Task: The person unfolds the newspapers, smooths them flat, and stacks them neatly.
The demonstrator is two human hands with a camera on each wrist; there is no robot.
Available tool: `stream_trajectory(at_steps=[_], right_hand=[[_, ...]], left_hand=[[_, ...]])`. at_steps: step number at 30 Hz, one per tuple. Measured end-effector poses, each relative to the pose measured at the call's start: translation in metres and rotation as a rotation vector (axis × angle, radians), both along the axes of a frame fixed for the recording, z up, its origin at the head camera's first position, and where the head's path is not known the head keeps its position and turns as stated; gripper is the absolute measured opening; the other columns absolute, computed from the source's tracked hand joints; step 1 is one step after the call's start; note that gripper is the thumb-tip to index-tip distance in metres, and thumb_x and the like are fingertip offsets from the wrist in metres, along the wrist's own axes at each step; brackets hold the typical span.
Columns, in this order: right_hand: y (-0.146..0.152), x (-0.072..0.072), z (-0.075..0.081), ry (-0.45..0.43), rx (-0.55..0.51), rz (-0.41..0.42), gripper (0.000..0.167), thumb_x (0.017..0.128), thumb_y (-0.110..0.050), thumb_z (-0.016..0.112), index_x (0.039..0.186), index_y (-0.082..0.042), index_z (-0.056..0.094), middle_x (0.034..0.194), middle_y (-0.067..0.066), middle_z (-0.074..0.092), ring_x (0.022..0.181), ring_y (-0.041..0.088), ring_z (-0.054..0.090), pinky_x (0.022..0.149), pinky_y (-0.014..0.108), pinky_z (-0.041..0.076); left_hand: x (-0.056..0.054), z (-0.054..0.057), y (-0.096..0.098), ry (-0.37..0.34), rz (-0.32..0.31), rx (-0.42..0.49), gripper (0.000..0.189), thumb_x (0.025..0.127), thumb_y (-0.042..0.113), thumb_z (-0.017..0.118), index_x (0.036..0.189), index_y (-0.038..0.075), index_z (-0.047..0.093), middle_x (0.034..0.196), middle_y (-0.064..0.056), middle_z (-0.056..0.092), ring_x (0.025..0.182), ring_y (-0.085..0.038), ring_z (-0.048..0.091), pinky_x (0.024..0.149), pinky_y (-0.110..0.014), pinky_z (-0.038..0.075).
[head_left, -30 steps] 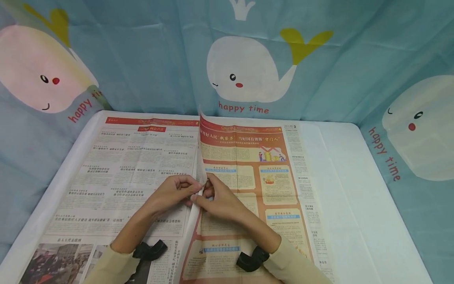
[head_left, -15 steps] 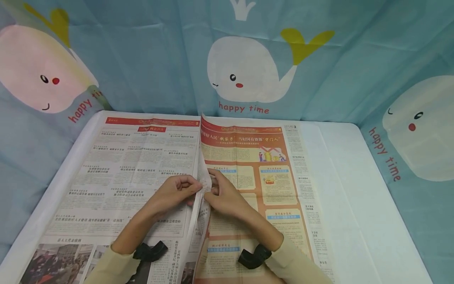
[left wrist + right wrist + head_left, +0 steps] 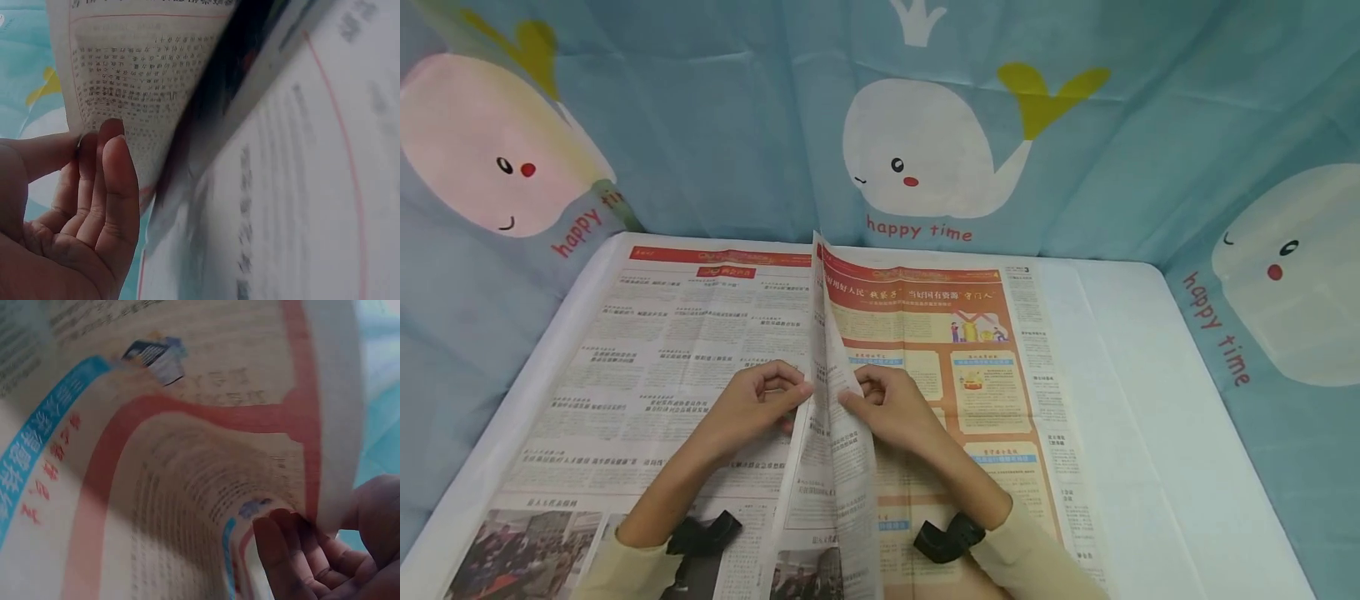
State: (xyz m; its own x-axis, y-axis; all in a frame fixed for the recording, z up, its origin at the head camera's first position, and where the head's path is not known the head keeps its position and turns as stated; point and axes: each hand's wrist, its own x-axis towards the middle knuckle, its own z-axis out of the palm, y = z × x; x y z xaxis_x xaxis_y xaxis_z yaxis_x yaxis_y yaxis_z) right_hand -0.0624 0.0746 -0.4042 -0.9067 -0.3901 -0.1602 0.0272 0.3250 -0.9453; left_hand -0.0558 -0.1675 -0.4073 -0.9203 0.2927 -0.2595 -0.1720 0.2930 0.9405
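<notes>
Lying spread over the white table (image 3: 1150, 400), a newspaper (image 3: 685, 367) is recorded, its pages open flat to left and right of the centre fold.

Item 1: raised sheet (image 3: 831, 417). One page is lifted along the centre fold and stands nearly upright, running from the 12 o'clock edge of the paper towards 6 o'clock. Its lower part bows forward towards the viewer.

Item 2: left hand (image 3: 752, 408). It is placed at 9 o'clock of the raised sheet. The fingers are curled and the edge of the sheet is pinched between thumb and fingertips. In the left wrist view, the fingers (image 3: 106, 187) are seen bent against printed columns of the sheet, with the thumb on its other side.

Item 3: right hand (image 3: 895, 408). It is placed at 3 o'clock of the raised sheet, opposite the left hand. The same sheet is pinched between thumb and curled fingers. In the right wrist view, the fingers (image 3: 294, 550) are seen folded under the red-bordered page, which arches over them.

Item 4: black wrist straps (image 3: 947, 537), worn over pale yellow sleeves (image 3: 1037, 558) at 6 o'clock.

Item 5: blue curtain (image 3: 737, 125) with white whales, hung behind the table at 12 o'clock.
</notes>
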Motion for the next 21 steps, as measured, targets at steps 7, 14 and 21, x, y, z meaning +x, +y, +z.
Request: stream_trajectory(at_steps=[7, 14, 21], right_hand=[[0.031, 0.002, 0.005, -0.119, -0.092, -0.098, 0.026, 0.105, -0.022, 0.066, 0.120, -0.001, 0.071, 0.094, 0.017, 0.077, 0.070, 0.016, 0.075, 0.063, 0.031, 0.062], [0.074, 0.003, 0.009, -0.261, -0.221, -0.232, 0.035, 0.105, -0.024, 0.067, 0.128, 0.003, 0.064, 0.105, 0.013, 0.077, 0.081, 0.023, 0.080, 0.069, 0.038, 0.066], [0.115, 0.004, 0.016, -0.196, -0.122, -0.284, 0.040, 0.103, -0.026, 0.071, 0.131, 0.002, 0.063, 0.106, 0.007, 0.078, 0.083, 0.019, 0.080, 0.070, 0.034, 0.065]], left_hand=[[0.006, -0.002, -0.014, -0.021, 0.042, -0.048, 0.034, 0.108, 0.028, 0.064, 0.118, -0.003, 0.056, 0.097, -0.015, 0.076, 0.072, -0.018, 0.075, 0.062, -0.033, 0.061], [0.009, -0.004, -0.026, 0.028, 0.071, -0.101, 0.035, 0.107, 0.030, 0.065, 0.119, -0.003, 0.057, 0.094, -0.017, 0.079, 0.067, -0.017, 0.072, 0.062, -0.031, 0.058], [0.007, 0.000, -0.038, 0.004, 0.082, -0.137, 0.048, 0.106, 0.031, 0.066, 0.140, -0.002, 0.056, 0.104, -0.017, 0.079, 0.075, -0.015, 0.076, 0.066, -0.031, 0.062]])
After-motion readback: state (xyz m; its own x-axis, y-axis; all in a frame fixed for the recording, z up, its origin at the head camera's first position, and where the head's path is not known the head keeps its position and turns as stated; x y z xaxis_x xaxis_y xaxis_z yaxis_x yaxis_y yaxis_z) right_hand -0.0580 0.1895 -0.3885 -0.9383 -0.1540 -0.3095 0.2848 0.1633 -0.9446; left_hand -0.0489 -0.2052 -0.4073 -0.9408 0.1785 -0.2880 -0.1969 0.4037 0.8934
